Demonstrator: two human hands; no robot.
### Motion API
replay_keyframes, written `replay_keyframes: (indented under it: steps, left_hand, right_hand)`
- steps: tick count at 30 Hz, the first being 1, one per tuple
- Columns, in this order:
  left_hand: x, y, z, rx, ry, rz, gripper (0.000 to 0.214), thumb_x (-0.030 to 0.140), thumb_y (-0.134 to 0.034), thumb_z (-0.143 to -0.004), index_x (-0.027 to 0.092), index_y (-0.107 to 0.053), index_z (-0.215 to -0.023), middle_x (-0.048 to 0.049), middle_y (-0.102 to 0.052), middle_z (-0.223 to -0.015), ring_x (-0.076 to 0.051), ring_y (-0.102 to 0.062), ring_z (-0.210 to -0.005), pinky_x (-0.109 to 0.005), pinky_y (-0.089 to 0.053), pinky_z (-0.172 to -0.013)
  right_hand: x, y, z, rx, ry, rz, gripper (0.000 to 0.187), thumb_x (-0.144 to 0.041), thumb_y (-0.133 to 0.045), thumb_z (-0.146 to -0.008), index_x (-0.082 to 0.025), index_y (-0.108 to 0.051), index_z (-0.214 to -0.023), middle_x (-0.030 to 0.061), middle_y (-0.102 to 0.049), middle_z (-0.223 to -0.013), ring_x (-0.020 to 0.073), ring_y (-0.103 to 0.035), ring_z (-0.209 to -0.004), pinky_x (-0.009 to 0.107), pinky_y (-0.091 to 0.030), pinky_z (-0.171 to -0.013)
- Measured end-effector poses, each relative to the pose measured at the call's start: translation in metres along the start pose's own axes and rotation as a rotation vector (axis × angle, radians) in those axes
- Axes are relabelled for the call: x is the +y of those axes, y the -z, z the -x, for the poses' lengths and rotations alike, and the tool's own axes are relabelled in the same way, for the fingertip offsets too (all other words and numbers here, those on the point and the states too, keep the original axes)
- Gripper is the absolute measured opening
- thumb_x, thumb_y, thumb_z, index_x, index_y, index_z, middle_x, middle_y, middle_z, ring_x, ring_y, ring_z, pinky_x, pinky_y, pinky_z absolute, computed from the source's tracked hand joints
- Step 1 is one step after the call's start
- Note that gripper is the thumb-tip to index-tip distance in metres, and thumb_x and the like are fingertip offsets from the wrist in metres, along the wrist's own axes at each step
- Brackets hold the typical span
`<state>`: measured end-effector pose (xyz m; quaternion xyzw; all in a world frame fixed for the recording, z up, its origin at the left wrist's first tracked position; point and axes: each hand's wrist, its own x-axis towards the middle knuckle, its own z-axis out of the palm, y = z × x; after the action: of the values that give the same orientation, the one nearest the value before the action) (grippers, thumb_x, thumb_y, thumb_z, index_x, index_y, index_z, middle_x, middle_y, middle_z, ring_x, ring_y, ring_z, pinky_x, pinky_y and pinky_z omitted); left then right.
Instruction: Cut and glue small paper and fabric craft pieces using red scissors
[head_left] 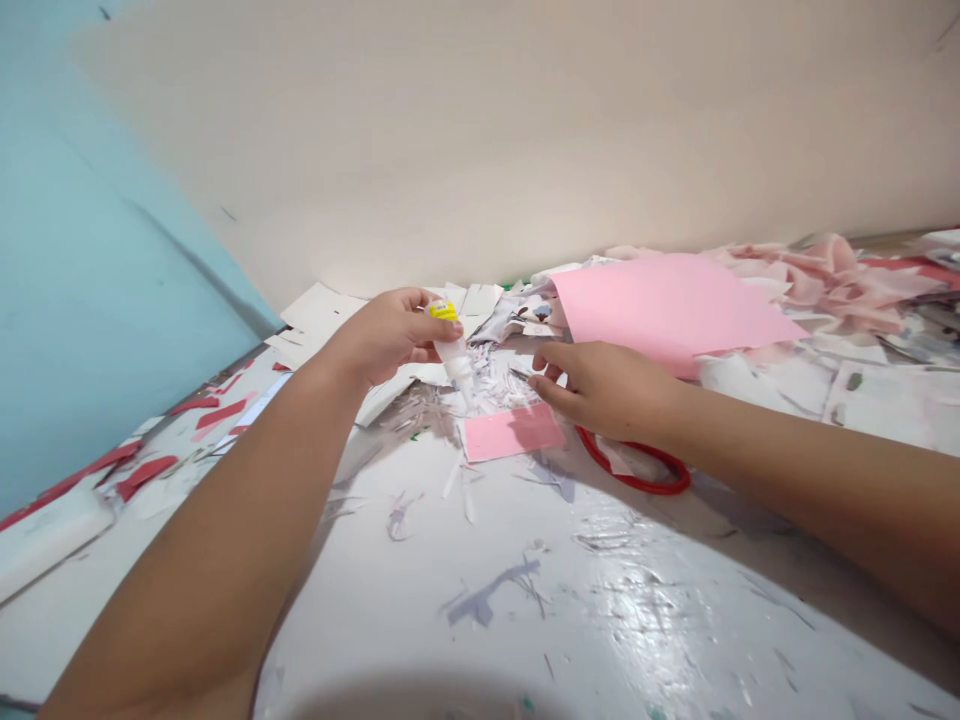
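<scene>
My left hand (386, 332) is closed round a small white glue bottle (454, 356) with a yellow band, tipped nozzle-down just above the left end of a small pink paper rectangle (512, 432) lying on the white table. My right hand (600, 388) lies beside the rectangle's right end, fingers bent and pressed down at its upper edge. A red ring-shaped handle (637, 478) shows from under my right wrist.
A large pink sheet (667, 305) leans behind my right hand. White paper scraps (480, 385) pile up against the beige wall (480, 130). Crumpled pink material (832, 275) lies at the right, red paper strips (142, 470) at the left, near a light blue wall (82, 280).
</scene>
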<state>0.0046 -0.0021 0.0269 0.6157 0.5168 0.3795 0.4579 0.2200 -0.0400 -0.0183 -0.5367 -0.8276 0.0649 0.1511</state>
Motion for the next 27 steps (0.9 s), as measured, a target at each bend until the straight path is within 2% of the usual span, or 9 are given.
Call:
replay_keyframes:
  steps: [5,10,13,17,21,24,27]
  left_hand:
    - [-0.008,-0.006,-0.003,-0.03,0.0,-0.043,0.033,0.015,-0.074,-0.053,0.015,-0.057,-0.081,-0.0016,-0.062,-0.075,-0.018,-0.063,-0.075,-0.037,-0.049,-0.074]
    - [-0.01,-0.008,-0.005,0.035,-0.017,-0.054,0.038,0.012,-0.073,-0.052,0.017,-0.055,-0.086,-0.0005,-0.061,-0.074,-0.018,-0.063,-0.075,-0.034,-0.049,-0.071]
    - [-0.016,-0.012,-0.007,-0.032,0.011,-0.086,0.038,0.013,-0.072,-0.054,0.017,-0.055,-0.087,-0.002,-0.061,-0.077,-0.019,-0.063,-0.077,-0.032,-0.049,-0.068]
    - [-0.025,-0.021,-0.007,-0.001,-0.076,-0.137,0.043,0.018,-0.073,-0.056,0.02,-0.053,-0.094,-0.0022,-0.061,-0.082,-0.017,-0.061,-0.076,-0.031,-0.048,-0.066]
    - [-0.029,-0.027,-0.008,-0.112,-0.031,-0.146,0.04,0.021,-0.074,-0.056,0.019,-0.052,-0.089,-0.0032,-0.061,-0.081,-0.015,-0.06,-0.073,-0.03,-0.048,-0.065]
    - [-0.032,-0.031,-0.008,-0.051,-0.045,-0.13,0.04,0.023,-0.073,-0.056,0.02,-0.051,-0.091,-0.003,-0.06,-0.084,-0.016,-0.06,-0.076,-0.03,-0.048,-0.065]
    - [-0.037,-0.038,-0.006,0.011,-0.099,-0.142,0.042,0.026,-0.072,-0.057,0.02,-0.051,-0.094,-0.0026,-0.058,-0.088,-0.016,-0.059,-0.077,-0.03,-0.048,-0.067]
  right_hand:
    - [0.002,-0.002,0.0,-0.001,0.015,0.028,0.027,-0.04,-0.034,-0.086,-0.022,-0.054,-0.086,0.0031,-0.067,-0.08,0.0196,-0.058,-0.066,0.025,-0.029,-0.047]
    - [0.001,-0.001,0.0,-0.012,0.028,0.043,0.028,-0.04,-0.034,-0.086,-0.022,-0.054,-0.082,0.0025,-0.066,-0.077,0.0183,-0.057,-0.063,0.025,-0.028,-0.046]
    - [0.002,-0.002,-0.001,-0.017,0.029,0.045,0.028,-0.041,-0.034,-0.086,-0.023,-0.055,-0.084,0.0024,-0.066,-0.077,0.0181,-0.057,-0.062,0.025,-0.028,-0.045]
    - [0.002,-0.003,-0.001,-0.014,0.036,0.06,0.027,-0.039,-0.034,-0.085,-0.023,-0.055,-0.083,0.0021,-0.066,-0.076,0.0184,-0.057,-0.063,0.024,-0.028,-0.046]
    - [0.003,-0.004,-0.001,-0.012,0.036,0.076,0.026,-0.039,-0.034,-0.085,-0.022,-0.054,-0.081,0.002,-0.065,-0.073,0.0182,-0.056,-0.06,0.024,-0.027,-0.045]
    - [0.005,-0.006,-0.002,-0.004,0.033,0.068,0.024,-0.039,-0.037,-0.084,-0.022,-0.054,-0.082,0.0023,-0.066,-0.073,0.0188,-0.057,-0.059,0.025,-0.029,-0.045]
    - [0.004,-0.009,-0.001,0.029,0.042,-0.025,0.024,-0.036,-0.042,-0.083,-0.021,-0.053,-0.097,0.0047,-0.067,-0.086,0.0209,-0.06,-0.068,0.027,-0.036,-0.05]
